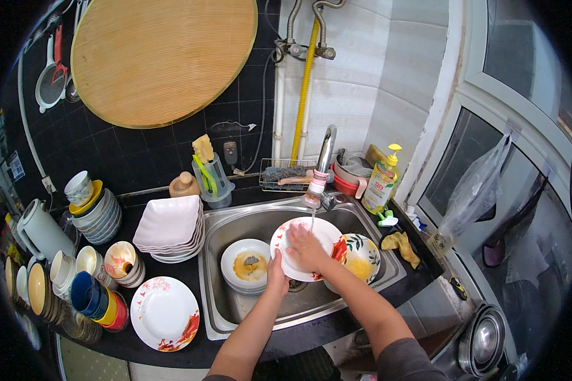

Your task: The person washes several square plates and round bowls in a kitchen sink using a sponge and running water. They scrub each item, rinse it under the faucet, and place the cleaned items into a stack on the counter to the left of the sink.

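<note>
A white plate with red and orange decoration (pixel 295 257) is tilted over the sink (pixel 240 312), under a thin stream from the chrome faucet (pixel 327 147). My left hand (pixel 277 276) grips its left lower rim. Across the plate's face, my right hand (pixel 307 250) lies spread with nothing in it. Below on the left, white bowls (pixel 233 250) are stacked in the basin, the top one with a yellow and grey center. A leaf-patterned dish (pixel 369 250) rests in the basin on the right, partly hidden by the plate and my right forearm.
Left of the sink stand a similar plate (pixel 159 305), stacked square dishes (pixel 169 221), cups (pixel 88 293) and bowls (pixel 95 219). Behind and right are a wire rack (pixel 288 166), a dish soap bottle (pixel 381 183) and a yellowish cloth (pixel 403 245). Metal basins (pixel 484 338) stand lower right.
</note>
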Available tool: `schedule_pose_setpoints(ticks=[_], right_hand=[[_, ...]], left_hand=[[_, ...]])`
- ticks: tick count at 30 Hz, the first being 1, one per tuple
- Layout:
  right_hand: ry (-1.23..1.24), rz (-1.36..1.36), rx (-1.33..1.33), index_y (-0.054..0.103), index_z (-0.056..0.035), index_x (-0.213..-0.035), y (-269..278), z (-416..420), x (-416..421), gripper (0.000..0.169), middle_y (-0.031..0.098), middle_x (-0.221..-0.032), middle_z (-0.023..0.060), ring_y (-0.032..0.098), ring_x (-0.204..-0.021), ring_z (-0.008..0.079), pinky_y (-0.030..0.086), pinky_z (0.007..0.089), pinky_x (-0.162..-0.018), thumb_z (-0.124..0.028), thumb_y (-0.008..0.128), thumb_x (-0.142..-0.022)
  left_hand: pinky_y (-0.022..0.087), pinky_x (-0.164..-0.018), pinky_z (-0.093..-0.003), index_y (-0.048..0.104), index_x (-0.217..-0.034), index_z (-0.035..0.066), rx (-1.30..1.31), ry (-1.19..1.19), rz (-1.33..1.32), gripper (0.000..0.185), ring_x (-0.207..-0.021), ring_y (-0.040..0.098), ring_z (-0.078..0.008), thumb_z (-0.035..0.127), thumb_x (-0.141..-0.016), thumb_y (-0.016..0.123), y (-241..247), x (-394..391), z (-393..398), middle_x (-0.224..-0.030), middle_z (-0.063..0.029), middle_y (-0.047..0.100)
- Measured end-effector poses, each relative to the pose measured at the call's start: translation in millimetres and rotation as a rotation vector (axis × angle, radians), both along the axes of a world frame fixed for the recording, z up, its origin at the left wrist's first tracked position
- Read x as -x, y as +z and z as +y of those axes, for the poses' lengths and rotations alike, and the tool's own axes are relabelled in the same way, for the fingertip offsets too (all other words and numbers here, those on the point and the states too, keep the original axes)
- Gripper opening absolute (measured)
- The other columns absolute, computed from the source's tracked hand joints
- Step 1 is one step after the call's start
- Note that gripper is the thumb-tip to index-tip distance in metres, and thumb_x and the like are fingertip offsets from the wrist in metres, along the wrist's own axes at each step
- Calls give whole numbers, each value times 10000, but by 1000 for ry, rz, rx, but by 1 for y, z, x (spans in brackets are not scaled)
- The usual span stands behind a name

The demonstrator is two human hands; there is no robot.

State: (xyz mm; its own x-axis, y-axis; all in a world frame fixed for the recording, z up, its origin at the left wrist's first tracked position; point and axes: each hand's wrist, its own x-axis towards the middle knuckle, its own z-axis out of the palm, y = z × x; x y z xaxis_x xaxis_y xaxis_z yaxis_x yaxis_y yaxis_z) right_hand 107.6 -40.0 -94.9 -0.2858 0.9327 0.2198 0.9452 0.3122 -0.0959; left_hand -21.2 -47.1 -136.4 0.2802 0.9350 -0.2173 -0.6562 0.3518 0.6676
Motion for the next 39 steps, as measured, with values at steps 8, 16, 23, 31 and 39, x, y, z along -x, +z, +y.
schedule_pose_setpoints(ticks=[8, 16, 23, 31, 39], right_hand=[[-95, -246, 278, 218, -87, -1369, 23, -36, -27, 585, 142, -1443, 105, 131, -1326, 305, 97, 515, -1045, -417, 304, -894], [64, 96, 196, 192, -85, -1372, -4, -6, 15, 586, 72, -1452, 119, 84, -1333, 315, 84, 509, -1049, -370, 342, -882], [8, -66, -154, 268, -105, -1354, -3, 19, -4, 541, 213, -1421, 101, 189, -1300, 335, 84, 546, -1033, -366, 351, -888], [-98, 29, 93, 224, -90, -1363, -5, 3, 5, 580, 78, -1452, 113, 83, -1323, 357, 68, 568, -1023, -389, 350, -881], [-332, -171, -223, 337, -57, -1304, 4, 2, -35, 537, 220, -1409, 107, 197, -1289, 345, 165, 538, -1018, -370, 384, -870]], left_hand=[[412, -889, -339, 408, -1213, -13, -31, 71, 15, 529, -1051, 516, -218, 418, -907, 398, -5, 1, 5, -1171, -123, 514], [410, -904, -343, 342, -1284, 55, -6, -38, 38, 568, -1132, 462, -208, 472, -900, 360, -8, -3, 0, -1259, -109, 446], [428, -888, -348, 361, -1261, 34, -5, -93, 14, 549, -1095, 496, -212, 459, -918, 316, -4, -4, 1, -1227, -108, 477], [500, -748, -329, 385, -1228, 37, 14, -74, 50, 521, -959, 571, -194, 450, -911, 352, 3, -7, -2, -1120, -104, 539], [484, -788, -376, 383, -1235, 75, -61, 5, 111, 489, -1012, 545, -205, 436, -906, 386, 5, 2, -1, -1161, -89, 514]])
